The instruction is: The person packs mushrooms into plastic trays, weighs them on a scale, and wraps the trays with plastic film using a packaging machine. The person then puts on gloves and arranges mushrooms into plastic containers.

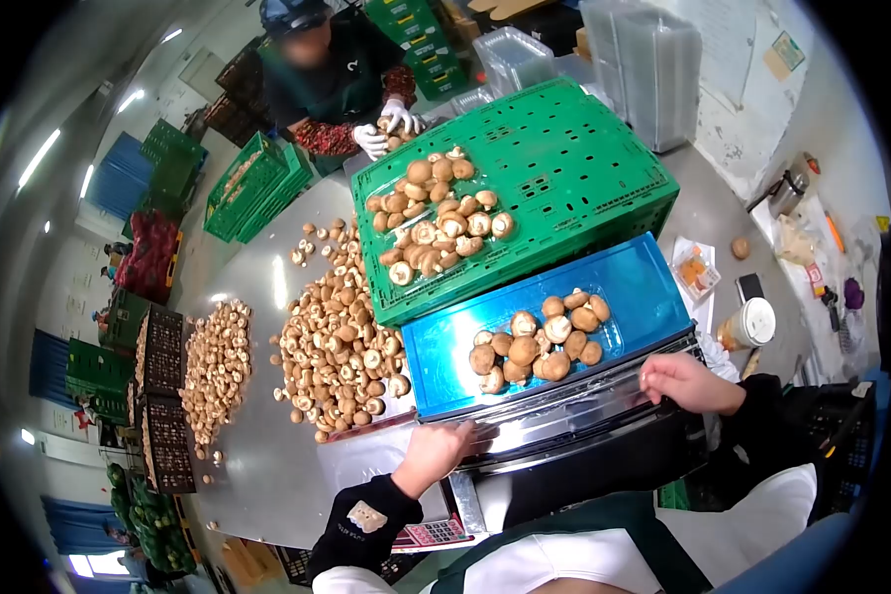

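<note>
Clear plastic film (564, 406) stretches between my two hands, over the near edge of a blue tray (445, 342). My left hand (434, 453) has its fingers closed on the film's left end. At the right end, my right hand (685, 384) pinches the film between thumb and fingers. Beyond the film, brown mushrooms (523, 350) sit in a clear plastic punnet (612, 339) on the blue tray. Neither hand touches the mushrooms.
A green crate (554, 148) behind the tray carries more mushrooms. Mushroom heaps (337, 337) cover the steel table (257, 436) at left. A cup (752, 325) and phone (749, 287) lie right. Across the table, a co-worker's gloved hands (386, 134) hold mushrooms. A scale (431, 533) stands near my left sleeve.
</note>
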{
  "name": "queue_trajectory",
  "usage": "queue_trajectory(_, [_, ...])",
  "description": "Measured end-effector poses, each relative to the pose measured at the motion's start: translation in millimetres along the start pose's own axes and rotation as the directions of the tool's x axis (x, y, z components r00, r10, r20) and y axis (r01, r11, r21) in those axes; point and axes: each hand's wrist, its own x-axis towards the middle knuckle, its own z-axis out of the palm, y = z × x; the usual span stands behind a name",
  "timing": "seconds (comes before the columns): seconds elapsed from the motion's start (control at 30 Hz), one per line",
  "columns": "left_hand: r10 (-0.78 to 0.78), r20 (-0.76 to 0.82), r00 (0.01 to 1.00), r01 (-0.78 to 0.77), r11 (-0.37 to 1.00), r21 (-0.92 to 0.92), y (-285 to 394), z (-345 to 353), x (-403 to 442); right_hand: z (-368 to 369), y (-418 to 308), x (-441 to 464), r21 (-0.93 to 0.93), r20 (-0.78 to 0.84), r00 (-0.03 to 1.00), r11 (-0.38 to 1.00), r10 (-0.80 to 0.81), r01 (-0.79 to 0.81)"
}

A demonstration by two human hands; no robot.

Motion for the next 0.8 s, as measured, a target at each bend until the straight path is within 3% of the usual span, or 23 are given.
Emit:
queue_trajectory(0.03, [0.095, -0.011, 0.995, -0.093, 0.991, 0.098, 0.8, 4.2, 0.8, 6.8, -2.6, 0.2, -0.061, 0.015, 1.000, 0.998, -0.008, 0.009])
queue_trajectory(0.17, [0.149, -0.003, 0.989, -0.149, 0.988, 0.035, 12.3, -5.0, -3.8, 19.5, -11.6, -18.5, -0.092, -0.007, 0.997, 0.993, -0.076, 0.075])
queue_trajectory(0.23, [0.150, -0.178, 0.972, -0.162, 0.985, -0.052, 20.4, -28.9, -14.2, 17.8, -36.7, -43.9, -0.128, -0.031, 0.994, 0.987, -0.105, 0.100])
queue_trajectory(0.3, [0.095, -0.134, 0.986, -0.102, 0.994, -0.043, 26.1, -42.0, -28.8, 18.4, -32.5, -58.6, 0.030, -0.116, 0.983, 0.988, -0.144, 0.149])
queue_trajectory(0.43, [0.015, -0.249, 0.968, -0.035, 0.996, -0.077, 20.9, -52.3, -26.7, 14.6, -35.9, -54.8, 0.232, -0.185, 0.973, 0.957, -0.135, 0.177])
queue_trajectory(0.5, [-0.154, -0.248, 0.956, 0.137, 0.987, -0.086, 11.9, -50.6, -19.0, 6.4, -44.2, -46.3, -0.025, -0.108, 0.984, 0.990, -0.143, 0.141])
queue_trajectory(0.6, [-0.145, -0.238, 0.960, 0.127, 0.988, -0.093, 0.2, -37.1, -17.7, 5.2, -38.3, -36.7, -0.138, -0.015, 0.998, 0.989, -0.055, 0.053])
queue_trajectory(0.63, [-0.108, -0.138, 0.985, 0.098, 0.992, -0.077, 3.4, -33.4, -21.8, 6.3, -35.9, -33.1, -0.221, 0.062, 0.998, 0.975, 0.012, 0.002])
queue_trajectory(0.67, [-0.074, -0.035, 0.997, 0.072, 0.995, -0.067, 6.7, -29.4, -28.2, 8.4, -25.9, -29.7, -0.455, 0.090, 0.980, 0.868, -0.176, 0.198])
queue_trajectory(0.7, [-0.029, 0.015, 0.999, 0.029, 0.999, -0.043, 7.1, -22.9, -34.5, 12.5, -23.4, -30.2, -0.456, 0.100, 0.979, 0.867, -0.176, 0.202])
queue_trajectory(0.77, [-0.017, -0.007, 1.000, 0.016, 0.994, -0.113, 13.4, -18.7, -38.7, 18.7, -22.2, -31.3, -0.683, -0.068, 0.929, 0.696, -0.363, 0.221])
queue_trajectory(0.8, [-0.027, -0.016, 1.000, 0.025, 0.993, -0.112, 16.4, -18.4, -37.6, 20.0, -19.5, -27.2, -0.688, -0.057, 0.928, 0.689, -0.367, 0.230])
